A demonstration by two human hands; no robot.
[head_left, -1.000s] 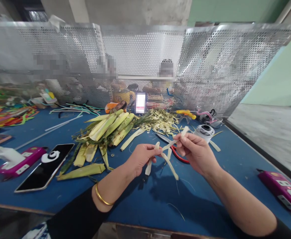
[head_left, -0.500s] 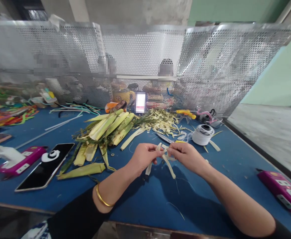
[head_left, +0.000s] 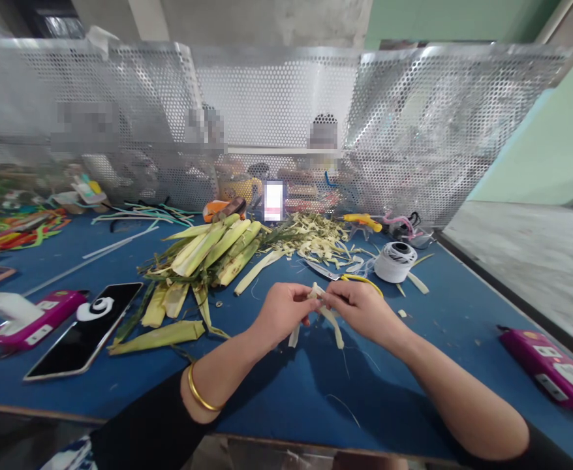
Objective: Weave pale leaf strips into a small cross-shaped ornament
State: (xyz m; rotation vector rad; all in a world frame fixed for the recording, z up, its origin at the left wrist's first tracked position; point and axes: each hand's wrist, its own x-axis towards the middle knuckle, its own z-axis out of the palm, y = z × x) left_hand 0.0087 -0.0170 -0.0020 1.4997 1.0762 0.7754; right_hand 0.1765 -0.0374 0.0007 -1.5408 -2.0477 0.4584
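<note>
My left hand and my right hand meet above the middle of the blue table. Between their pinched fingertips is a pale corn husk strip, folded or knotted at the top, with two tails hanging down. Thin threads trail below it. A pair of scissors with yellow handles lies just behind my right hand, partly covered by it. Left of my hands sits a heap of greenish-yellow corn husks, and one single husk lies in front of it.
A white thread spool stands at right, near husk scraps. A black-screened phone and a magenta power strip lie left; another magenta power strip is right. A perforated metal screen borders the back.
My fingertips have drawn closer together around the top of the husk strip. My right hand has shifted slightly left, and more of the yellow scissor handles shows. The view has moved slightly.
</note>
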